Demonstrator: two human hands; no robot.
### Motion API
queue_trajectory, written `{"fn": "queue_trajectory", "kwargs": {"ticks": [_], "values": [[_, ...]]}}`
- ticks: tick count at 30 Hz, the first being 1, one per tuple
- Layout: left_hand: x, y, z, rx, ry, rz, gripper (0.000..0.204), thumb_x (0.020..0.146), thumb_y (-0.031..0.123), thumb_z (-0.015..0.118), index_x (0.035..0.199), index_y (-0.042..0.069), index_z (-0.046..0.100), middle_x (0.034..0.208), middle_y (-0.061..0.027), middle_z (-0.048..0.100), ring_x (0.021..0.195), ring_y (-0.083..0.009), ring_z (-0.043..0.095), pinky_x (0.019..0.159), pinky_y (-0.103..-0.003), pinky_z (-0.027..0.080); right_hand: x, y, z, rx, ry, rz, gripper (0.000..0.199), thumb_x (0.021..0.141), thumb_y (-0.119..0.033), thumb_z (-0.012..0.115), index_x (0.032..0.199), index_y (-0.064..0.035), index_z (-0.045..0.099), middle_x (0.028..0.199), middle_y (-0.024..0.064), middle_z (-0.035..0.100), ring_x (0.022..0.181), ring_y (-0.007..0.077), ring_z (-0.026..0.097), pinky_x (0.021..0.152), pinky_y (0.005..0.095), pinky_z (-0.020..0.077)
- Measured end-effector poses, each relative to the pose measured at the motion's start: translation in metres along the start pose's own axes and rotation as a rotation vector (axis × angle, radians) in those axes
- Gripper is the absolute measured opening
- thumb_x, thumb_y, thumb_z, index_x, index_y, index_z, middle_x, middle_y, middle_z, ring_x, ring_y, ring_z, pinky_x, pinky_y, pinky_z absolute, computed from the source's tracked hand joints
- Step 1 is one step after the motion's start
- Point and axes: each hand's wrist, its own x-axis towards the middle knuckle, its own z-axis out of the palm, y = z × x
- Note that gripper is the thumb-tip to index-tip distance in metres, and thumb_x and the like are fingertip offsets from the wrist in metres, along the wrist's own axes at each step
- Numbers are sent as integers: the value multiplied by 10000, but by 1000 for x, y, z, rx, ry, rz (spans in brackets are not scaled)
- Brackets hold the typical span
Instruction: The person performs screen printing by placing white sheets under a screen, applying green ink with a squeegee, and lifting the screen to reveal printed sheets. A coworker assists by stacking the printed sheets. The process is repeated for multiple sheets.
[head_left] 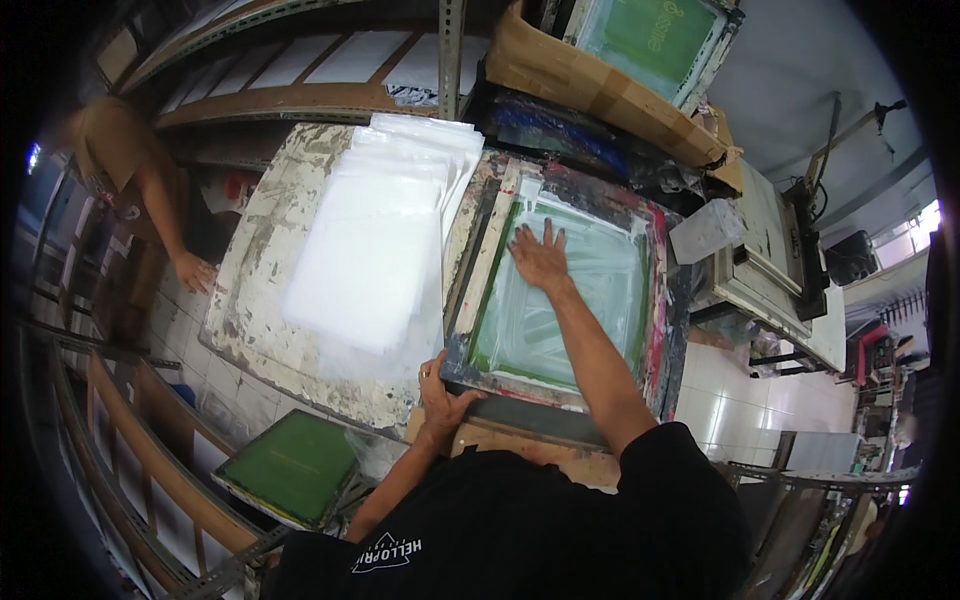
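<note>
A screen printing frame (497, 215) with green and whitish mesh (600, 275) lies on the table in front of me. My right hand (541, 258) rests flat on the upper part of the mesh, fingers spread, dark smudges on the fingertips. At the near left corner, my left hand (444, 402) grips the frame, with the thumb along its front edge and the fingers up its side. Beside the frame, to the left, a loose stack of white translucent sheets (370, 240) lies on a paint-worn board (255, 270).
Another person's hand (194, 272) is by the board's left edge. A cardboard box (590, 85) and another green screen (650, 45) stand behind. A green screen (290, 465) lies lower left, near racks (150, 440). A clear plastic container (708, 232) sits to the right.
</note>
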Motion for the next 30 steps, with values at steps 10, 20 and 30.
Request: {"fn": "queue_trajectory", "kwargs": {"ticks": [10,20,30], "values": [[-6,-11,4,-21,13,-3,1168,539,510,960,1433,-48,456,1230,-213,540,1153,-392,528,1016,-483,432,-89,137,4,-135,151,438,696,1060,-546,290,1493,-42,496,1567,158,468,1529,480,207,1224,659,62],[-3,-3,4,-48,38,54,1087,581,419,965,1426,-50,466,1175,-212,556,1105,-390,542,991,-479,440,-236,-31,12,155,-73,30,619,1063,-508,346,1484,-89,519,1610,117,420,1547,453,180,1238,654,60],[1,-11,9,-95,120,84,1059,542,403,986,1382,-46,522,1173,-185,567,1115,-366,541,985,-468,447,-278,96,-34,160,464,430,241,879,-101,632,1055,-53,789,1093,196,744,1094,366,688,983,429,516]]}}
